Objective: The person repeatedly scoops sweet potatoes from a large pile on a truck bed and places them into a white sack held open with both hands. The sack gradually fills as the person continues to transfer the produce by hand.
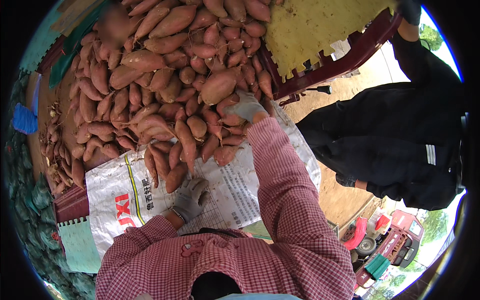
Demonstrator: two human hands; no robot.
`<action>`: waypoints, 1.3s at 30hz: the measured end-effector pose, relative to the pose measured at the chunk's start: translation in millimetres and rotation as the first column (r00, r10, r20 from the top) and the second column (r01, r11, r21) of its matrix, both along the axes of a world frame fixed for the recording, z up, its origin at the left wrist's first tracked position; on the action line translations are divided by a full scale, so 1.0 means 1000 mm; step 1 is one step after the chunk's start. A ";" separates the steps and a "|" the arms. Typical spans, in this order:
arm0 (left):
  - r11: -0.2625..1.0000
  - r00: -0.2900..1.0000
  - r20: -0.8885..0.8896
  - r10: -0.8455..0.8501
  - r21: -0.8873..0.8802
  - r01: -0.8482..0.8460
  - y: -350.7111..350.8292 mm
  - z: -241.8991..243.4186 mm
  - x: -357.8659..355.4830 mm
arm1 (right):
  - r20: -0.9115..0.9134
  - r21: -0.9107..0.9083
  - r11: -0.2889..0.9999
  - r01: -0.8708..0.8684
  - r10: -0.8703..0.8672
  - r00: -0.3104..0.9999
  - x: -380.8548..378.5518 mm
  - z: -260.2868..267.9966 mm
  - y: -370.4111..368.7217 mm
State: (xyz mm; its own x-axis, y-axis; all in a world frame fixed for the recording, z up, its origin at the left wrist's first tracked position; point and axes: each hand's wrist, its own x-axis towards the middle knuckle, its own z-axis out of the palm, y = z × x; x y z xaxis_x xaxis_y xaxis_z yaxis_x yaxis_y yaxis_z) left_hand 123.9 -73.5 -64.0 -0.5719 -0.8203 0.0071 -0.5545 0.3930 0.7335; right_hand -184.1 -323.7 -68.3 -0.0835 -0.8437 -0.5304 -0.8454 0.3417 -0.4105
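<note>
My left hand [189, 200], in a grey work glove, rests over a white woven sack [240, 187] with its fingers loosely curled and nothing visible in them. Just beyond its fingertips lies a sweet potato [176, 177] at the near edge of a large heap of sweet potatoes [142, 90]. My right hand [245, 107], gloved as well, reaches into the right side of that heap. Its fingers touch sweet potatoes beside a big, thick one [220, 85]. Whether they grip one is hidden.
Small sweet potatoes [56, 150] lie apart at the left. A dark red metal rail [337, 75] and a yellow foam mat [322, 30] border the heap. At the right stands a person in dark clothes [390, 138]. Green net bags [22, 180] are stacked at far left; a red truck [393, 243] is behind.
</note>
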 end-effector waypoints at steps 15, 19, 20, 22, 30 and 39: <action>0.939 0.939 0.014 0.343 -0.037 -0.342 -0.182 -0.006 -0.112 | 0.219 -0.567 0.804 0.181 -0.065 0.974 0.020 -0.041 0.082; 0.949 0.923 0.299 0.242 0.127 -0.290 -0.230 -0.033 -0.150 | 0.203 -0.482 0.854 0.199 -0.112 0.973 0.015 -0.041 0.073; 0.931 0.922 0.333 0.196 0.232 -0.282 -0.233 -0.037 -0.150 | 0.180 -0.411 0.887 0.210 -0.147 0.973 0.016 -0.037 0.071; 0.893 0.934 0.206 0.294 0.290 -0.345 -0.232 -0.038 -0.145 | 0.169 -0.381 0.902 0.204 -0.149 0.974 0.021 -0.028 0.070; 0.874 0.836 -0.474 0.276 0.486 -0.013 -0.154 0.028 -0.093 | 0.442 -0.593 0.650 0.476 -0.233 0.866 0.058 0.043 0.191; 0.222 0.746 -0.663 0.063 0.738 0.637 0.013 0.122 -0.093 | 0.879 0.472 0.562 0.680 -0.234 -0.416 0.020 0.115 0.469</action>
State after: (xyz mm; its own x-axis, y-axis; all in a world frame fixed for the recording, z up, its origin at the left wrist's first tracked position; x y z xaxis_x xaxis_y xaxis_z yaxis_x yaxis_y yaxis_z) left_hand 30.6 -60.4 58.5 -0.9478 -0.2252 -0.2258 -0.0217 -0.6609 0.7501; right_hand -164.2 145.7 47.1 -0.2182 -0.8752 -0.4317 0.8320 0.0643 -0.5510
